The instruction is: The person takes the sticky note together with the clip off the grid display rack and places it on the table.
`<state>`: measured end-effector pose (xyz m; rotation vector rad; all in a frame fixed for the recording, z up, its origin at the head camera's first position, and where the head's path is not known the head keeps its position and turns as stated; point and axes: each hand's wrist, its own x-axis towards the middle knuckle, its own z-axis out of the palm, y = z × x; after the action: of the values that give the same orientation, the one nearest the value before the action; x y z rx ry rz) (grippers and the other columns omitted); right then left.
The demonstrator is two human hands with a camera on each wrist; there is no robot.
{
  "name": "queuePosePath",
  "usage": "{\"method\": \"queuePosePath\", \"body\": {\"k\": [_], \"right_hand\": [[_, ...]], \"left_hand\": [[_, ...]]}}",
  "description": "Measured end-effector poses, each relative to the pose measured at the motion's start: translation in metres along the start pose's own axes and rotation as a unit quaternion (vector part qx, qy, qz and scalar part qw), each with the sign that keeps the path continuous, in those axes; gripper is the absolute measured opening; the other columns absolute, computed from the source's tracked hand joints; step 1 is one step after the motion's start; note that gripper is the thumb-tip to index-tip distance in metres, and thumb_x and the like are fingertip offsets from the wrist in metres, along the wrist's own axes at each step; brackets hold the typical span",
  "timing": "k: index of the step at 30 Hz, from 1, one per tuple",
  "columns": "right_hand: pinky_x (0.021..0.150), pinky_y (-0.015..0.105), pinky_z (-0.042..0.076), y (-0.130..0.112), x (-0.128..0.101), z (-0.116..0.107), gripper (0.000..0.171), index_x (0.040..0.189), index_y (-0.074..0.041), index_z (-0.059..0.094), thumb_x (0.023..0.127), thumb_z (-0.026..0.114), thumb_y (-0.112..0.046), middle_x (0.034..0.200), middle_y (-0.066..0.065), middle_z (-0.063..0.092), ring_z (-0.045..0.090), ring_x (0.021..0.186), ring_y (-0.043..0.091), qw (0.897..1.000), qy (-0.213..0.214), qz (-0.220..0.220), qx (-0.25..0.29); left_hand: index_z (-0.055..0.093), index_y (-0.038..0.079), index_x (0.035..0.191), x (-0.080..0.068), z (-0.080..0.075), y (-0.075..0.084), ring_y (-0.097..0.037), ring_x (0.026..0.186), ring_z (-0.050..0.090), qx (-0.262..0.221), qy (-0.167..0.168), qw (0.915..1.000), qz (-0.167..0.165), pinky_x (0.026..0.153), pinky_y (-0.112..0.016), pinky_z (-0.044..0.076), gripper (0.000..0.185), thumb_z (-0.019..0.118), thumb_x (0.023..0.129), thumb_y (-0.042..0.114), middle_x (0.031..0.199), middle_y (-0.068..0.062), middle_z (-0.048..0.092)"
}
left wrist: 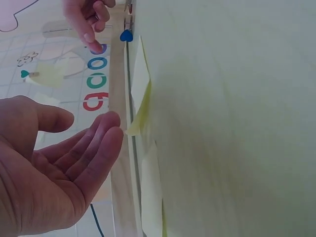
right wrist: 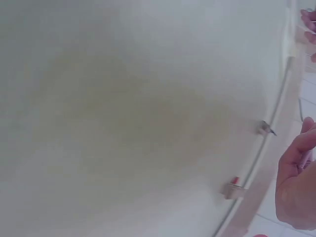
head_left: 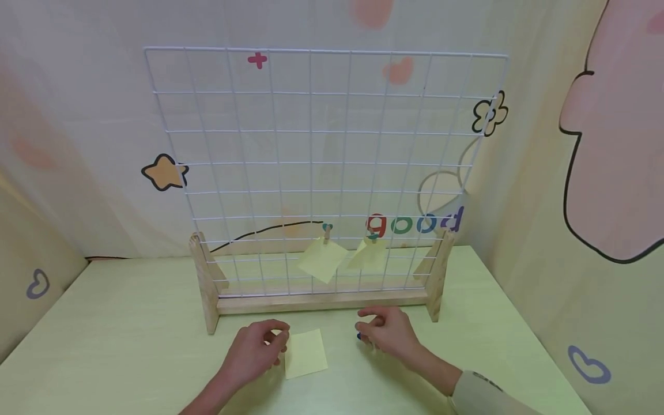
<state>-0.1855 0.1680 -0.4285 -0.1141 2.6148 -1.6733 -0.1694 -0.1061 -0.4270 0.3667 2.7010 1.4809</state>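
My left hand [head_left: 259, 349] hovers at the left edge of a yellow sticky note [head_left: 307, 354] on the table, fingers loosely bent and holding nothing. In the left wrist view that note [left wrist: 141, 81] curls up from the table, and a second one [left wrist: 152, 195] lies nearer the camera. My right hand [head_left: 388, 331] is over a small clothespin with a blue heart [left wrist: 127, 35], its fingers apart from it. The right wrist view shows one dark-tipped clothespin [right wrist: 265, 128] and a red-topped one [right wrist: 233, 189], both blurred.
A white wire grid [head_left: 290, 164] stands upright in a wooden base [head_left: 321, 302] behind the hands. Two yellow notes hang on it from clothespins, a left one [head_left: 323, 262] and a right one [head_left: 374, 257]. Patterned cloth [head_left: 519, 190] encloses the table [head_left: 135, 323].
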Motion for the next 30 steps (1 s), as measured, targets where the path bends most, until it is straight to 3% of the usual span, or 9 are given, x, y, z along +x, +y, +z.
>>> {"method": "queuePosePath", "body": {"k": [5, 11, 14, 19, 30], "right_hand": [[0.043, 0.021, 0.039, -0.016, 0.007, -0.005, 0.027, 0.111, 0.001, 0.068, 0.086, 0.070, -0.009, 0.072, 0.008, 0.070, 0.047, 0.047, 0.012, 1.000, -0.003, -0.018, 0.012], [0.046, 0.022, 0.042, -0.042, 0.016, -0.008, 0.030, 0.117, -0.005, 0.067, 0.088, 0.069, -0.010, 0.080, 0.008, 0.072, 0.047, 0.048, 0.014, 0.998, -0.007, -0.044, 0.034], [0.046, 0.023, 0.041, -0.056, 0.021, -0.010, 0.033, 0.121, -0.006, 0.065, 0.088, 0.069, -0.010, 0.082, 0.011, 0.072, 0.045, 0.048, 0.014, 0.997, -0.009, -0.055, 0.056], [0.044, 0.022, 0.037, -0.073, 0.030, -0.011, 0.039, 0.127, -0.007, 0.062, 0.088, 0.068, -0.007, 0.083, 0.013, 0.071, 0.042, 0.047, 0.013, 0.993, -0.014, -0.079, 0.082], [0.046, 0.022, 0.040, -0.101, 0.047, -0.009, 0.054, 0.140, -0.017, 0.051, 0.089, 0.068, -0.012, 0.087, 0.015, 0.072, 0.047, 0.049, 0.015, 0.992, -0.012, -0.119, 0.043]], "left_hand": [[0.068, 0.005, 0.112, 0.009, 0.002, 0.005, -0.017, 0.059, 0.066, -0.031, 0.038, 0.9988, -0.004, 0.048, -0.025, 0.051, 0.022, 0.062, 0.093, 0.015, 0.089, -0.010, 0.072], [0.062, 0.008, 0.122, 0.025, 0.007, 0.008, -0.028, 0.074, 0.069, -0.126, 0.070, 0.9893, -0.021, 0.055, -0.029, 0.056, 0.028, 0.061, 0.094, 0.012, 0.102, -0.015, 0.069], [0.059, 0.008, 0.124, 0.030, 0.009, 0.013, -0.032, 0.079, 0.069, -0.161, 0.077, 0.9838, -0.017, 0.058, -0.030, 0.057, 0.031, 0.061, 0.094, 0.013, 0.106, -0.018, 0.068], [0.054, 0.008, 0.130, 0.035, 0.011, 0.022, -0.030, 0.078, 0.069, -0.179, 0.091, 0.9795, -0.014, 0.060, -0.032, 0.058, 0.037, 0.062, 0.094, 0.016, 0.110, -0.021, 0.066], [0.042, 0.017, 0.143, 0.046, 0.015, 0.029, -0.028, 0.082, 0.070, -0.242, 0.091, 0.9656, -0.030, 0.068, -0.036, 0.059, 0.052, 0.062, 0.095, 0.020, 0.117, -0.019, 0.064]]}}
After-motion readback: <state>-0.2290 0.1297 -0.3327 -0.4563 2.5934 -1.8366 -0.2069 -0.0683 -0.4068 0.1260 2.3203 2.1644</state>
